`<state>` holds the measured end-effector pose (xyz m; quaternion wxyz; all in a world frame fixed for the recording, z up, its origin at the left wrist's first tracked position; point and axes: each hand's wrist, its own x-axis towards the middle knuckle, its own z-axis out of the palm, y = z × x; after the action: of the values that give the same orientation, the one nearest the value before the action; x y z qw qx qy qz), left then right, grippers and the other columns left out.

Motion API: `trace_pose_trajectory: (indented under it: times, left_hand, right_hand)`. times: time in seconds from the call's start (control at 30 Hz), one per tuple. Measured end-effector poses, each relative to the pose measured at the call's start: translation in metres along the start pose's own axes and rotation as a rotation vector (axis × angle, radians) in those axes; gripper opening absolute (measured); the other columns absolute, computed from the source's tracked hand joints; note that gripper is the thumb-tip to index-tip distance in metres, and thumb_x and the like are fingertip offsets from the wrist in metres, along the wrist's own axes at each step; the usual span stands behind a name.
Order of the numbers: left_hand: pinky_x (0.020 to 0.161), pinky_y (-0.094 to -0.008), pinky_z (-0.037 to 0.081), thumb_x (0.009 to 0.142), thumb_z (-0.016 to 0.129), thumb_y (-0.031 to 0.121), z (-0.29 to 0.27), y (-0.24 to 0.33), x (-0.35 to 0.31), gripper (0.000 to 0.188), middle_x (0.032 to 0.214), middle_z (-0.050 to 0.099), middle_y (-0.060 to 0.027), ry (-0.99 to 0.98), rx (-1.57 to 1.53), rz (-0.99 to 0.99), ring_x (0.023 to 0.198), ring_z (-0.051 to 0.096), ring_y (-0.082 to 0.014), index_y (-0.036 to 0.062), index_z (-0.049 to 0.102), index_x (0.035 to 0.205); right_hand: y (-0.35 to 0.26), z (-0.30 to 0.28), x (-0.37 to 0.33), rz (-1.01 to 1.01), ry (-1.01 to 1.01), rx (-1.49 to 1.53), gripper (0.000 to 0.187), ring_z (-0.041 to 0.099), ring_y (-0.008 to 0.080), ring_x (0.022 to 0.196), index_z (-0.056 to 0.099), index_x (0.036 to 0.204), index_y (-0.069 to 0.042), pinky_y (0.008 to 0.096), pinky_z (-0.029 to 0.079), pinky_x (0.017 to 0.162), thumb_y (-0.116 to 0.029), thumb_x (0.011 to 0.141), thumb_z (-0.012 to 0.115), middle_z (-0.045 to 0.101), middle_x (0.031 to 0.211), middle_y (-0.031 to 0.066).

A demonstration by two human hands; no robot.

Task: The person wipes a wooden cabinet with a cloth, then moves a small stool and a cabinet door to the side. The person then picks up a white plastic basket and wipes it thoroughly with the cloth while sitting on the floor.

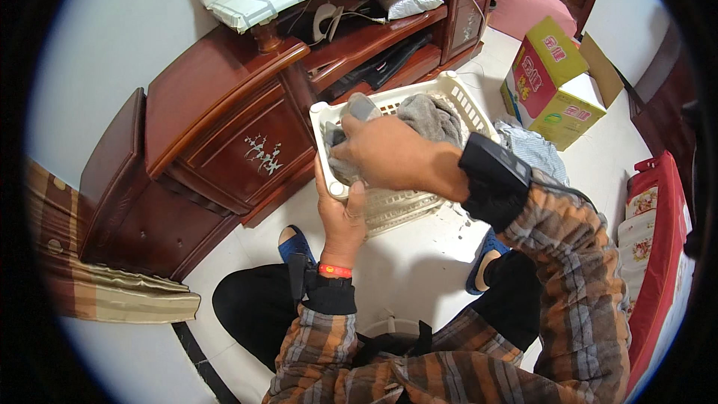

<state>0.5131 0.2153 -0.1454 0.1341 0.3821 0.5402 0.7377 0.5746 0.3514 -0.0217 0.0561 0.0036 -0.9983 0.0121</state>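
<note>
A white slatted plastic basket (455,88) is in front of me, with grey fabric pieces inside. My left hand (340,209) holds its near left corner, the thumb on the outside and the fingers partly hidden behind the wall. Reaching across the basket, my right hand (389,153) is closed on a grey cloth (345,170) at the left end; the fingers are slightly blurred. Close by, another grey piece (362,107) shows above the knuckles. A crumpled grey-brown fuzzy cloth (434,118) lies at the basket's far right side.
Beyond the basket runs a dark red wooden cabinet (224,135). An open yellow-green and pink cardboard box (550,90) stands at the far right, near a striped cloth (531,146) on the floor. A red-edged floral padded item (643,232) is at the right.
</note>
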Motion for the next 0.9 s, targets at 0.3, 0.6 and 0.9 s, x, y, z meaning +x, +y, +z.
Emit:
trace_pose_trajectory:
  times: [0.3,0.6,0.9]
  left_hand:
    - [0.106,-0.0358,0.042,0.094,0.058,0.065,0.006,0.005,-0.006,0.100,0.143,0.048,-0.0172,0.014,-0.019,-0.028,0.127,0.051,-0.0234,-0.0068,0.024,0.155]
    - [0.108,-0.0352,0.043,0.095,0.057,0.059,0.004,0.004,-0.005,0.091,0.142,0.050,-0.0157,0.052,-0.111,-0.056,0.127,0.052,-0.0213,-0.0072,0.031,0.151]
    - [0.105,-0.0340,0.042,0.094,0.058,0.056,0.009,0.004,-0.004,0.087,0.137,0.053,-0.0153,0.088,-0.075,-0.112,0.124,0.052,-0.0206,-0.0073,0.035,0.149]
  right_hand:
    - [0.009,-0.014,-0.037,-0.163,-0.039,0.249,0.038,0.067,0.0382,0.087,0.074,0.116,-0.013,0.0471,0.054,0.079,-0.005,0.081,0.064,0.059,0.103,0.0164]
    - [0.053,-0.045,-0.049,-0.084,-0.197,0.093,0.031,0.068,0.0318,0.105,0.077,0.112,-0.019,0.0443,0.054,0.091,-0.013,0.083,0.071,0.065,0.121,0.0090]
    - [0.035,-0.008,-0.002,0.188,0.156,0.140,0.047,0.067,0.0380,0.098,0.069,0.122,-0.006,0.0462,0.054,0.088,-0.003,0.076,0.069,0.063,0.112,0.0218]
